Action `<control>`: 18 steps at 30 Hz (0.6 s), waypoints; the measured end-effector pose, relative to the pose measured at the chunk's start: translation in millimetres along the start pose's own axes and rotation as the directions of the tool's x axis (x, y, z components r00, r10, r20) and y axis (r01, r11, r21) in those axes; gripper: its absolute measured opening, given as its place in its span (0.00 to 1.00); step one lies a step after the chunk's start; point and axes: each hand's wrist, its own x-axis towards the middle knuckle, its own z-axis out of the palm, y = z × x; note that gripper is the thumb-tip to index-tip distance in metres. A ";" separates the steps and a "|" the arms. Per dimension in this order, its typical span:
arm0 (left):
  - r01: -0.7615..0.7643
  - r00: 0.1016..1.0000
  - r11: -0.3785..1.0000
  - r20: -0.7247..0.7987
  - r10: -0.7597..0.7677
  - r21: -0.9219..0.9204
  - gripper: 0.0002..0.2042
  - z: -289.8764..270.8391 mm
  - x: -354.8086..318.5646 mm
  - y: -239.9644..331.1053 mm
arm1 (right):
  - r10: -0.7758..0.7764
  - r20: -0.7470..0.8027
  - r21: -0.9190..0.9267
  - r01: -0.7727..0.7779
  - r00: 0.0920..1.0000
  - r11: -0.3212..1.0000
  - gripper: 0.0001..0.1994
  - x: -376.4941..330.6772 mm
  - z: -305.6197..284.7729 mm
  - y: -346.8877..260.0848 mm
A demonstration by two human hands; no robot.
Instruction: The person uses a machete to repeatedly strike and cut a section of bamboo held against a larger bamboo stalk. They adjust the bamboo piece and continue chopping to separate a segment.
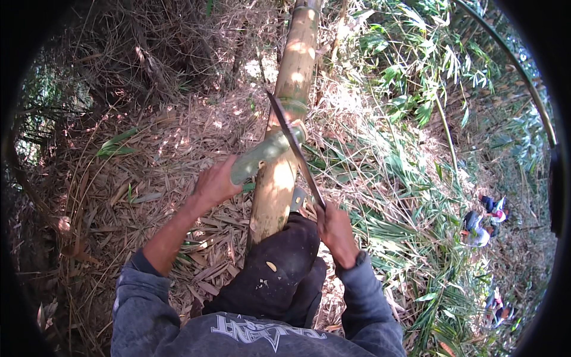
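A thick yellowish bamboo pole (298,53) runs from beside my bent leg away toward the far side. Across it lies a short green bamboo section (257,157), slanting up to the right. My left hand (215,181) is closed round its near left end. In my right hand (337,232), closed on the hidden handle, is a machete (307,174). Its long dark blade points far and slightly left, crossing over the section near its right end. Whether the edge touches or bites into the bamboo I cannot tell. My dark-trousered knee (282,253) is against the pole's near end.
Dry leaves (172,160) cover the ground on the left, and cut green foliage (386,172) lies on the right. Tangled dry twigs (160,47) stand at the far left. Several people (479,229) are off to the right. A long curved stem (511,53) arches at the far right.
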 end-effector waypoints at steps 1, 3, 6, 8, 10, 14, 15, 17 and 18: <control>0.049 0.996 0.989 -0.082 -0.038 0.139 0.28 1.6 -1.5 5.9 | 0.076 0.032 0.110 -0.080 0.997 0.991 0.09 -8.0 -16.0 -19.7; 0.083 0.993 0.990 -0.088 -0.073 0.117 0.28 2.1 -3.1 7.3 | 0.120 0.010 0.283 -0.117 0.993 0.952 0.09 -15.4 -24.2 -34.7; 0.101 0.993 0.989 -0.076 -0.093 0.111 0.31 2.9 -0.9 8.9 | -0.080 -0.291 0.323 0.177 0.953 0.930 0.06 -5.8 -29.5 -35.9; 0.110 0.993 0.987 -0.056 -0.104 0.116 0.32 0.9 -0.9 5.6 | -0.038 -0.413 0.461 0.245 0.910 0.853 0.08 0.6 -39.7 -50.5; 0.113 0.993 0.988 -0.045 -0.109 0.107 0.32 -1.8 0.4 4.8 | 0.043 -0.507 0.580 0.304 0.861 0.756 0.10 4.4 -34.7 -55.0; 0.087 0.994 0.990 -0.070 -0.080 0.113 0.32 3.5 2.3 0.9 | 0.057 -0.172 0.298 -0.003 0.983 0.954 0.10 17.5 -1.2 -0.1; 0.083 0.993 0.989 -0.089 -0.073 0.121 0.32 6.0 0.7 6.4 | 0.085 0.011 0.182 -0.085 0.996 0.980 0.10 20.2 17.9 35.3; 0.037 0.991 0.994 -0.132 -0.023 0.107 0.30 5.4 3.1 2.6 | 0.104 0.001 0.295 -0.100 0.995 0.950 0.09 19.5 17.1 29.7; -0.021 0.988 0.996 -0.153 0.034 0.084 0.28 2.8 7.2 -1.5 | 0.196 0.114 0.419 -0.226 0.974 0.879 0.09 18.8 12.2 28.2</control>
